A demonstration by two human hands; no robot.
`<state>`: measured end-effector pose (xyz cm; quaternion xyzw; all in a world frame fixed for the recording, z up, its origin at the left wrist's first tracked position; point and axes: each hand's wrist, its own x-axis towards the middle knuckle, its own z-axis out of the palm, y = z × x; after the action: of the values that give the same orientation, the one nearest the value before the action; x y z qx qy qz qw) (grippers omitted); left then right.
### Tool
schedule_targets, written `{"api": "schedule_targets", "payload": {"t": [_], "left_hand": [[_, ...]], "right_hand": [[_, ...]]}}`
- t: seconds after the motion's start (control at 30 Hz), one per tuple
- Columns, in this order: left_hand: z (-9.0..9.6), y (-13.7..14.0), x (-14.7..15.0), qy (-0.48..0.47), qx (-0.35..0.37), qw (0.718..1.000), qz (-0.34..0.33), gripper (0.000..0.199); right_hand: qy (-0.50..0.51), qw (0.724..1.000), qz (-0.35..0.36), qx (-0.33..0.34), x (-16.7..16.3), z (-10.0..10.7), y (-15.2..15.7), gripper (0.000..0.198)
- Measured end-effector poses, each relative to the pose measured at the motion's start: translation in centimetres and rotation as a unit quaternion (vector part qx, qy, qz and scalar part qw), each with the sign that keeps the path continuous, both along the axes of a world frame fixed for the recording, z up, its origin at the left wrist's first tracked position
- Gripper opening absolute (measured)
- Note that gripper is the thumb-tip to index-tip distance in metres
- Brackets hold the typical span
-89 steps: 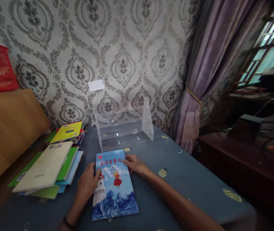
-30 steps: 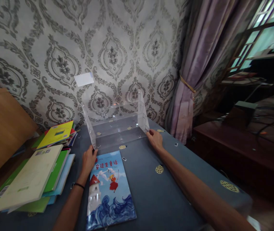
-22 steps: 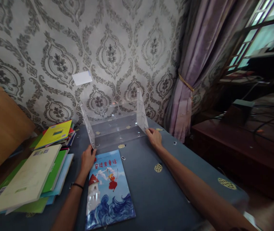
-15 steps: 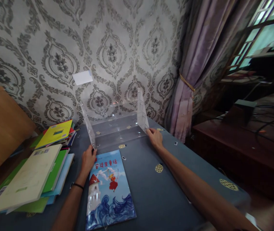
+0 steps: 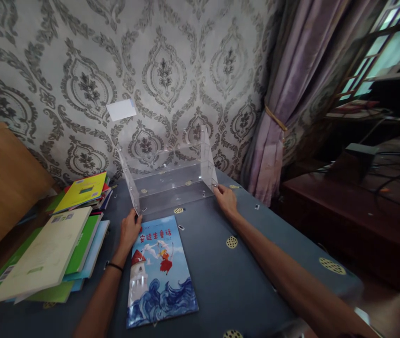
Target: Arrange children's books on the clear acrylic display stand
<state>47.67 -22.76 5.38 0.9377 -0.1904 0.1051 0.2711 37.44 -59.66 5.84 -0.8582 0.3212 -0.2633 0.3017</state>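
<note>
A clear plastic tiered rack (image 5: 168,180) stands on the table against the wall. My left hand (image 5: 130,230) is closed on the front lower corner of its left side panel. On the opposite side, my right hand (image 5: 225,199) grips the front lower corner of the right panel. A blue picture book (image 5: 161,272) with red Chinese lettering lies flat in front of the rack, its upper left edge beside my left hand. Where the fingers wrap behind the panels, they are partly hidden.
To the left lie loose piles of books (image 5: 45,253), with a yellow-covered one (image 5: 83,190) on the rear pile. A wooden panel (image 5: 6,183) rises at far left. A tied purple curtain (image 5: 268,155) hangs right of the table (image 5: 256,300), by a dark red cabinet (image 5: 340,216).
Both hands keep their hold on the rack, which stays in nearly the same place. The view has shifted slightly, and the book appears a little higher in it.
</note>
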Motion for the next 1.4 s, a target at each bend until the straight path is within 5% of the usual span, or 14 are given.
{"api": "schedule_targets", "payload": {"t": [0.7, 1.4], "left_hand": [[-0.2, 0.0, 0.1, -0.002, -0.006, 1.000, -0.011, 0.017], [0.8, -0.3, -0.4, 0.007, 0.088, 0.996, 0.026, 0.018]], "right_hand": [[0.008, 1.000, 0.003, -0.011, 0.5, -0.5, -0.7, 0.039], [0.027, 0.999, 0.020, -0.036, 0.1, -0.1, 0.1, 0.025]]}}
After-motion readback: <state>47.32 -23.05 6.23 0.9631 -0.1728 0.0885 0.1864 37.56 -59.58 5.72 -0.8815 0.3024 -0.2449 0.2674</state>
